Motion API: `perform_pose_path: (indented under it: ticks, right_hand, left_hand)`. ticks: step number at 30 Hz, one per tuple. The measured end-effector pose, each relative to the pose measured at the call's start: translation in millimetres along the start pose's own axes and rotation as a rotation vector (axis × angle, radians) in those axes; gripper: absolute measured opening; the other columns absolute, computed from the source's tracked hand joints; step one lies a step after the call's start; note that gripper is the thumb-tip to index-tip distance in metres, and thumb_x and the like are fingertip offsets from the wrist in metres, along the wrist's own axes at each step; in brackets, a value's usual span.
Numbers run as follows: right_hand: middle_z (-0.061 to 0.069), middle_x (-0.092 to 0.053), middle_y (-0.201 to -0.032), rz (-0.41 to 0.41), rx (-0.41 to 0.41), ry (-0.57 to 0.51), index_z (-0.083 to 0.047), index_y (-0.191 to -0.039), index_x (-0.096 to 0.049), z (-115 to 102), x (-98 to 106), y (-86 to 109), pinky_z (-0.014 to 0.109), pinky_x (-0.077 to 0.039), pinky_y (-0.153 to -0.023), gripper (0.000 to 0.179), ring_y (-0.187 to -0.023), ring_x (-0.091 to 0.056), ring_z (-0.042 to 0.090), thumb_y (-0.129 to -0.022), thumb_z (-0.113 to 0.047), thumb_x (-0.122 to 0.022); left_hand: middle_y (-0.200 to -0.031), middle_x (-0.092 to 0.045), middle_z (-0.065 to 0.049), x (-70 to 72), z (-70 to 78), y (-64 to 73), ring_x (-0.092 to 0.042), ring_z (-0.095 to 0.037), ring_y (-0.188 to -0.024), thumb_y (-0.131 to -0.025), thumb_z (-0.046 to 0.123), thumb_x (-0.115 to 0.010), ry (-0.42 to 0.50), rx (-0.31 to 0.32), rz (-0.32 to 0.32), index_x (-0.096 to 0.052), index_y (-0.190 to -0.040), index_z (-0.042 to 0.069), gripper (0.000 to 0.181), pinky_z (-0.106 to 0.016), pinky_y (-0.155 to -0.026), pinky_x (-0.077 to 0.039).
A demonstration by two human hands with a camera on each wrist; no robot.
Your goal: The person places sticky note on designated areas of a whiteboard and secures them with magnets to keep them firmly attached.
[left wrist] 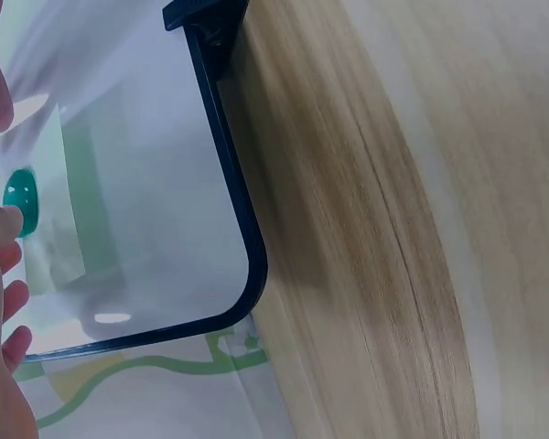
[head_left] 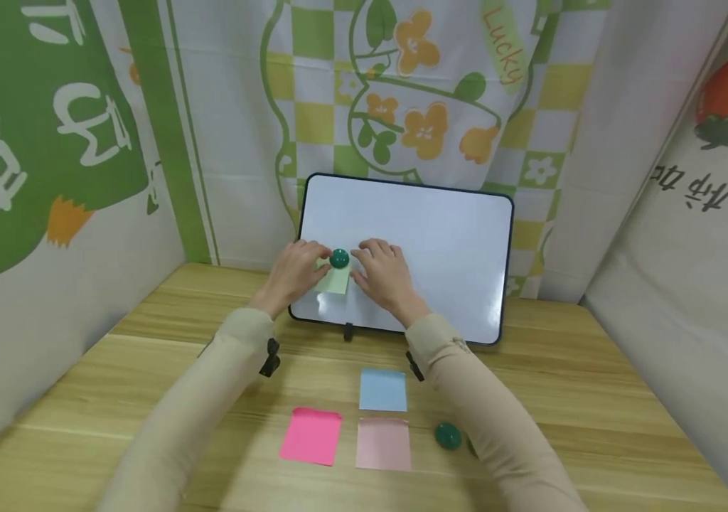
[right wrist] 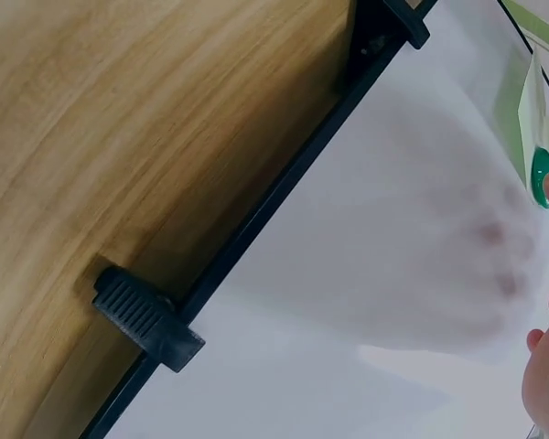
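Note:
A glossy green oval magnet (head_left: 339, 258) sits on a pale green sticky note (head_left: 334, 283) at the lower left of a black-framed whiteboard (head_left: 447, 263). My left hand (head_left: 296, 272) pinches the magnet's left edge with thumb and index finger. In the left wrist view, a fingertip meets the magnet (left wrist: 21, 201), though part of the hand lies outside the picture. My right hand (head_left: 386, 276) hovers just right of the magnet, its fingers relaxed and slightly bent, a small gap between in the head view. The right wrist view shows the note (right wrist: 528, 114) standing partly away from the board.
On the wooden table (head_left: 556, 398) lie sticky notes: blue (head_left: 383, 390), bright pink (head_left: 311, 436) and light pink (head_left: 383, 444). Another green magnet (head_left: 448, 436) lies beside the right forearm, which partly covers a further one. Black clips (right wrist: 151, 318) support the board's lower edge. Printed curtains (head_left: 229, 142) surround the table.

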State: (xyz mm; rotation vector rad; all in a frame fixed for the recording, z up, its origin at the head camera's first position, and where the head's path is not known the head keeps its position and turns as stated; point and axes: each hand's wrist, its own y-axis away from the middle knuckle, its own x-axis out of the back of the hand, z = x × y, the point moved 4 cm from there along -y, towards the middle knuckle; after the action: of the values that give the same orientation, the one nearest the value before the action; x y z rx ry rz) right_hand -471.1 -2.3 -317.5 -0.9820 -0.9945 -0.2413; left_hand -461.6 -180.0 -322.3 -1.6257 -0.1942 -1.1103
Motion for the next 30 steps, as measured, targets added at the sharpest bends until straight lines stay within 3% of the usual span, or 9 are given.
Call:
perform_pose_path:
  ticks: [17, 30]
  right_hand:
    - [0.005, -0.057, -0.137, -0.014, 0.005, -0.001, -0.016, -0.131, -0.063, 3, 11, 16.2, 0.044, -0.045, -0.105, 0.045, -0.13, -0.05, 0.025, -0.094, -0.041, -0.066]
    - [0.007, -0.057, -0.136, -0.014, 0.013, -0.081, -0.014, -0.131, -0.064, 6, 23, 29.0, 0.048, -0.044, -0.105, 0.045, -0.131, -0.049, 0.028, -0.093, -0.039, -0.068]
  left_hand:
    - [-0.106, -0.073, -0.008, 6.1, 9.6, 13.8, -0.065, -0.027, -0.095, -0.086, 0.025, -0.078, 0.012, -0.038, 0.028, -0.071, -0.109, 0.007, 0.03, -0.04, -0.079, -0.053]
    - [-0.114, -0.072, -0.007, 8.9, 25.8, 20.9, -0.065, -0.027, -0.105, -0.09, 0.03, -0.074, -0.005, -0.061, -0.061, -0.07, -0.114, 0.011, 0.03, -0.044, -0.091, -0.053]
